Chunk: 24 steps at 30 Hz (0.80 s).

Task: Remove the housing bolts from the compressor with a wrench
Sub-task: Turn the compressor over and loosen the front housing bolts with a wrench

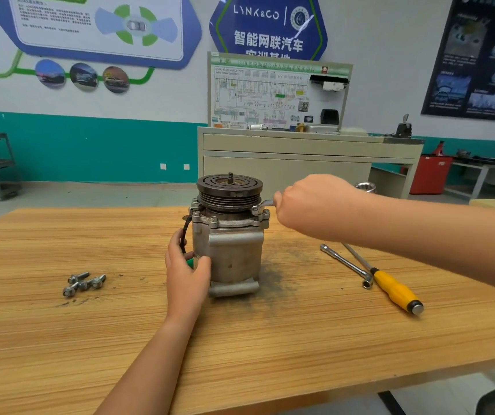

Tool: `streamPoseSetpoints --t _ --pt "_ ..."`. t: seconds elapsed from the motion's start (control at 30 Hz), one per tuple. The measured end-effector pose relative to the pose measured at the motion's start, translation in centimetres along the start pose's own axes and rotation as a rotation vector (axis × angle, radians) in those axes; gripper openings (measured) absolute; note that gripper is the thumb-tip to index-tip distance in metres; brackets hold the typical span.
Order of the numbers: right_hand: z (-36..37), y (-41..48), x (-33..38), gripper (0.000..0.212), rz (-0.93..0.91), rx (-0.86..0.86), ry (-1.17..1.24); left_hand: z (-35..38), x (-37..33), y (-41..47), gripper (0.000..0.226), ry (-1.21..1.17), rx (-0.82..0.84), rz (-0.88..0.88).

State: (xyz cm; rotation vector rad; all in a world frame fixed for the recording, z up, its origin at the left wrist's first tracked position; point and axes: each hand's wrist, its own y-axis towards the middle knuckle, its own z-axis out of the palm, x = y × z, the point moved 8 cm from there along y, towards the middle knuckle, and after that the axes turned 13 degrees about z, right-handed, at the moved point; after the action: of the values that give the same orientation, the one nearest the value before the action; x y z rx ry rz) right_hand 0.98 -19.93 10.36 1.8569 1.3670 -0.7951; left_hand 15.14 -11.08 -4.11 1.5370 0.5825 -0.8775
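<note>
Head view: the compressor (231,250) stands upright on the wooden tabletop (120,339), its pulley (229,190) on top, between the two grips. The right grip (306,205) is curled tight round the shank of a small wrench (262,205), just right of the pulley and level with its grooves. The wrench reaches left out of that grip, and its ring end sits at the right corner of the flange, touching it, just beside a housing bolt (266,212). The left grip (184,268) wraps the compressor's lower left side, thumb on the front face, fingers up against a black cable (184,232). Four loose bolts (83,284) lie well left of the left grip. A yellow-handled screwdriver (396,290) and a slim socket bar (345,263) lie under the right forearm, apart from the compressor
</note>
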Motion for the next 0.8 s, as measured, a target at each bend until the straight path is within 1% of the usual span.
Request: streamPoseSetpoints --t 0.1,0.27,0.37,0.53,0.6,0.7,0.8 --pt "0.4 0.1 -0.1 0.021 0.017 -0.01 0.032 0.0 0.0 -0.1 0.063 -0.008 -0.008 -0.007" --pt "1.4 0.3 0.6 0.024 0.094 -0.019 0.129 -0.3 0.1 -0.1 0.059 -0.03 -0.025 -0.031" --pt "1.7 0.5 0.4 0.023 0.092 -0.039 0.148 -0.3 0.1 -0.1 0.06 -0.037 -0.026 -0.037" --pt "3.6 1.2 -1.7 0.032 0.153 -0.074 0.192 -0.3 0.1 -0.1 0.059 -0.049 -0.029 -0.051" --pt "4.4 2.0 -2.3 0.032 0.18 -0.089 0.2 -0.3 0.0 -0.1 0.059 -0.052 -0.03 -0.051" --pt "5.1 3.4 -2.8 0.029 0.231 -0.167 0.3 -0.3 -0.2 -0.1 0.059 -0.057 -0.033 -0.056" --pt "6.6 4.5 -2.5 0.033 0.307 -0.304 0.421 -0.6 -0.1 -0.1 0.056 -0.058 -0.069 -0.063"
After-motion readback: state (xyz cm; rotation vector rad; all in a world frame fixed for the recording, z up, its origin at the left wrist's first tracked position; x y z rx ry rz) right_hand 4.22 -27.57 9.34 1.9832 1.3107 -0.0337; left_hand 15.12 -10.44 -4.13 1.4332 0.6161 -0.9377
